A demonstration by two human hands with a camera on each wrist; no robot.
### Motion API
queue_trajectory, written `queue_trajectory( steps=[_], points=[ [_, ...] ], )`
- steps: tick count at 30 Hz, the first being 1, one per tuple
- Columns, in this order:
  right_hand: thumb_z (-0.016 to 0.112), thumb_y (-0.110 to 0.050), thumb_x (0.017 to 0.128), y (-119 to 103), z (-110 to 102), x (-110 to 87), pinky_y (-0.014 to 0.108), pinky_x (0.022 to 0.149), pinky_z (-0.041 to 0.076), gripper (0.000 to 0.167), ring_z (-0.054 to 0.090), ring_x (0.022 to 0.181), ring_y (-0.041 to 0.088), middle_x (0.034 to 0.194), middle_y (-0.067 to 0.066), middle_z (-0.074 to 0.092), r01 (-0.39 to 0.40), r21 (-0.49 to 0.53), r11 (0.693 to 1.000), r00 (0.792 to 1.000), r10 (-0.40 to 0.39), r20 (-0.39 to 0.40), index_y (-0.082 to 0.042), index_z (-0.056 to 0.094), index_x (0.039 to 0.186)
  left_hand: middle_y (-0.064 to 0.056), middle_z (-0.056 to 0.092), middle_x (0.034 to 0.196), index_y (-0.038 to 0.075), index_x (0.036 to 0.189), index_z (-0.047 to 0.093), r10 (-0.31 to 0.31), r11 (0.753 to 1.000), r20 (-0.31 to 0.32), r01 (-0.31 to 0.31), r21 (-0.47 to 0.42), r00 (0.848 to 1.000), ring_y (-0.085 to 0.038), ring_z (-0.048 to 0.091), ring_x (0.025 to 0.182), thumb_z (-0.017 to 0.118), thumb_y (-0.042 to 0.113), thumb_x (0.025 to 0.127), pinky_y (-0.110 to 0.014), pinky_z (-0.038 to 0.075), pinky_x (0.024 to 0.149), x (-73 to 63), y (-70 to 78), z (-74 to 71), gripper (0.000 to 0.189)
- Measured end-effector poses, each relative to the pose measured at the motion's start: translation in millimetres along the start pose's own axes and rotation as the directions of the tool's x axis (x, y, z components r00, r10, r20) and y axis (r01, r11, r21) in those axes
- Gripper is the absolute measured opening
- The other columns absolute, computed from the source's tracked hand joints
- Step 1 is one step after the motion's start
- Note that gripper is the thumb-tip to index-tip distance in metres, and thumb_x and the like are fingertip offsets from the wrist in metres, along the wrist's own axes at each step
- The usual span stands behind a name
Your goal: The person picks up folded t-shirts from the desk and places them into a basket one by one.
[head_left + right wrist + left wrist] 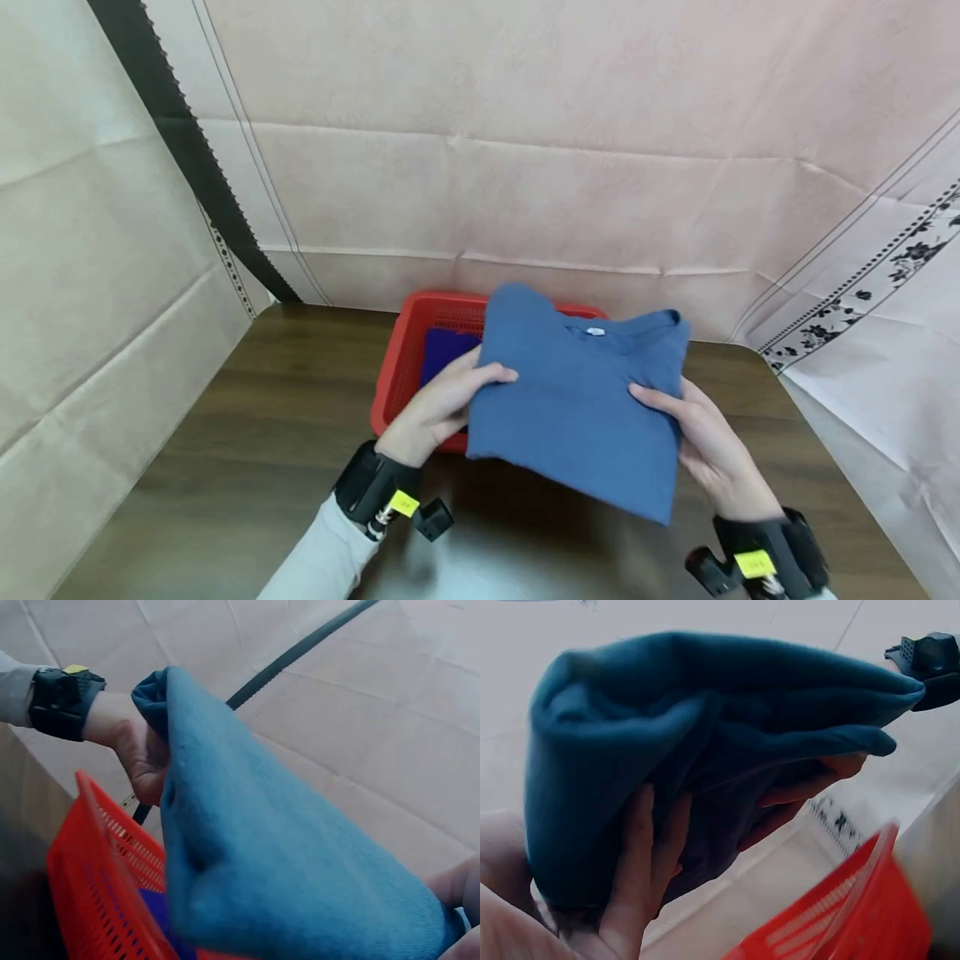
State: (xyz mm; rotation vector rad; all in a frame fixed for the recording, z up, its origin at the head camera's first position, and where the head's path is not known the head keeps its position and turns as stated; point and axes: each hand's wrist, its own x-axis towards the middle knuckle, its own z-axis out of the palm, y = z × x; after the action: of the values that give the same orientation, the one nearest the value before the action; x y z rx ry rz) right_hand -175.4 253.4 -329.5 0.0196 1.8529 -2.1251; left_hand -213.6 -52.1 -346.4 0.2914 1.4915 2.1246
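A folded blue shirt [577, 400] with a small white neck label is held up, tilted, over the right part of a red basket [390, 367]. At its left side my left hand [442, 400] grips it, thumb on top and fingers beneath. My right hand [708, 442] pinches the right edge the same way. From the left wrist, the shirt's folded layers [727, 712] show, with fingers under them. In the right wrist view the shirt [285, 855] hangs above the basket rim [112, 855]. Inside the basket lies a dark blue folded cloth [442, 350], partly hidden by the shirt.
The basket stands on a brown wooden table [262, 467], near its back edge. Pale sheeting [487, 192] hangs behind and at both sides. A black strip [187, 142] runs down the left corner.
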Motion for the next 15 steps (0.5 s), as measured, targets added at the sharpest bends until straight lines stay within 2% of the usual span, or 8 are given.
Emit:
queue_trajectory(
  steps=[2,5,9,12,15],
  points=[
    [0.058,-0.016,0.104,-0.6,6.9,15.6,0.029,0.102,0.049,0.085,0.049,0.13,0.014,0.162,0.013,0.018,0.012,0.011,1.0,1.0,-0.012,0.022,-0.011,-0.003,0.162,-0.012,0.048,0.149,0.022,0.157,0.031,0.002,1.0,-0.048,-0.001,0.021,0.999,-0.025,0.057,0.121,0.06,0.016,0.098,-0.037,0.051,0.093,2.5,3.3,-10.4,0.066],
    [0.058,-0.015,0.104,0.2,14.4,36.4,0.032,0.106,0.046,0.081,0.044,0.135,0.019,0.162,0.012,0.019,0.016,0.047,0.999,0.999,-0.017,0.034,-0.012,0.001,0.162,-0.01,0.047,0.151,0.025,0.159,0.03,0.001,0.999,-0.107,0.004,0.045,0.994,-0.026,0.054,0.124,0.059,0.02,0.1,-0.039,0.049,0.096,6.8,8.0,-23.2,0.066],
    [0.057,-0.013,0.104,2.9,21.0,60.4,0.042,0.117,0.035,0.079,0.035,0.141,0.024,0.163,0.01,0.019,0.004,0.084,0.996,0.999,-0.007,0.038,-0.013,0.004,0.162,-0.008,0.044,0.153,0.027,0.16,0.028,-0.009,0.998,-0.182,0.02,0.058,0.983,-0.028,0.049,0.13,0.059,0.022,0.102,-0.043,0.043,0.102,10.9,11.8,-37.9,0.067],
    [0.054,-0.009,0.104,5.5,24.7,74.6,0.047,0.122,0.024,0.078,0.028,0.146,0.028,0.165,0.011,0.016,0.0,0.097,0.995,0.998,-0.005,0.056,-0.014,0.003,0.163,-0.009,0.042,0.155,0.027,0.161,0.025,-0.012,0.996,-0.221,0.03,0.079,0.975,-0.03,0.046,0.134,0.057,0.023,0.103,-0.046,0.041,0.105,12.2,11.7,-48.9,0.067],
    [0.052,-0.005,0.104,8.5,26.7,84.9,0.05,0.123,0.02,0.078,0.023,0.149,0.031,0.167,0.012,0.013,-0.012,0.105,0.994,0.998,0.005,0.069,-0.016,0.001,0.163,-0.009,0.038,0.158,0.027,0.162,0.023,-0.018,0.995,-0.234,0.041,0.096,0.972,-0.03,0.042,0.137,0.055,0.023,0.104,-0.048,0.038,0.109,12.8,10.2,-58.1,0.067]
  ],
)
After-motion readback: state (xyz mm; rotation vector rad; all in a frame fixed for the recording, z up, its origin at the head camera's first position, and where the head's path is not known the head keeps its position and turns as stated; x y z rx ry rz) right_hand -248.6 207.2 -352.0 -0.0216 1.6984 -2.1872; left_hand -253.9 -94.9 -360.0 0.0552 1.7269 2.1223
